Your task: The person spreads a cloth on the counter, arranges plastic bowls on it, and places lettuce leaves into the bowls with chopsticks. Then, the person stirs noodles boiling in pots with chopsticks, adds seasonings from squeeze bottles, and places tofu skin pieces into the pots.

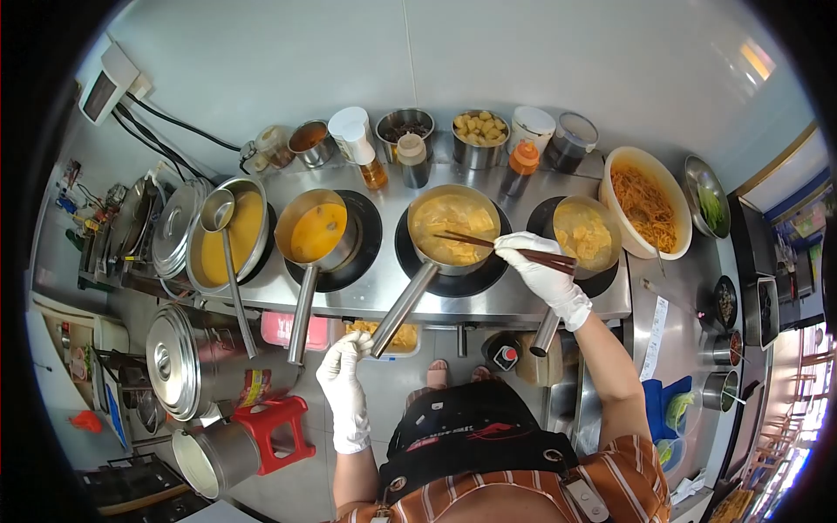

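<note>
My right hand (pixel 540 272), in a white glove, is closed on dark chopsticks (pixel 471 238). Their tips reach into the middle saucepan (pixel 421 202), where pale yellow pieces lie in bubbling liquid. To the right, a second saucepan (pixel 621 228) holds similar pieces, its handle passing below my right wrist. My left hand (pixel 344 370), also gloved, hangs in front of the counter with fingers curled together and nothing visible in them. It is close to the end of the middle pan's handle (pixel 405 309); whether they touch is unclear.
Leftward stand a saucepan of orange-yellow liquid (pixel 319 231) and a wide pot (pixel 193 257) with a ladle (pixel 228 248). Sauce bottles (pixel 520 166) and tins line the wall. A tub of orange shreds (pixel 615 166) is at right. Below are a red stool (pixel 292 427) and lidded pot (pixel 179 375).
</note>
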A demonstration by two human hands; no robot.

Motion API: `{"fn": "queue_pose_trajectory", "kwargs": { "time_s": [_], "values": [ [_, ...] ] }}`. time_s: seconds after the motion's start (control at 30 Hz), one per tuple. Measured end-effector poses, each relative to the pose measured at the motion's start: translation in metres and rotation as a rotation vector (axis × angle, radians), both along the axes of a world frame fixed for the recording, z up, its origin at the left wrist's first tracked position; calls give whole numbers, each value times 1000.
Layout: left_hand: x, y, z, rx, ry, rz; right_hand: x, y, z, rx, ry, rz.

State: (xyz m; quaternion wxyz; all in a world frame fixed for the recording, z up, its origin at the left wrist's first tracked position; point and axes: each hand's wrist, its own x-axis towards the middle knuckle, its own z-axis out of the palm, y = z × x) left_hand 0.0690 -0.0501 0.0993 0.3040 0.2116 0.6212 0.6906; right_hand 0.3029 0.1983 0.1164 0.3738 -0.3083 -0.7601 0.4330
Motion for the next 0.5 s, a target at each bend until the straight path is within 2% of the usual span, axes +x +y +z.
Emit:
{"fn": "queue_pose_trajectory", "kwargs": {
  "time_s": [0.07,0.17,0.2,0.27,0.33,0.4,0.47,0.5],
  "values": [
    [-1,1,0,4,3,4,11,-3,8,-15,26,-94],
    [-3,0,-1,24,-3,12,30,-3,23,97,75,-199],
    [-3,-1,-2,23,-6,14,35,-3,24,6,60,-257],
    [-4,-1,-2,14,-13,18,32,5,5,101,24,-229],
    [-4,0,-4,8,-9,4,26,-1,-14,51,55,-123],
    [-4,2,-3,-1,-6,-2,24,-17,-8,-60,40,-72],
    [-3,2,-1,25,-4,-10,32,-16,2,6,-8,-153],
    [-4,2,-1,23,-5,-9,36,-13,9,-52,67,-156]
  ]
}}
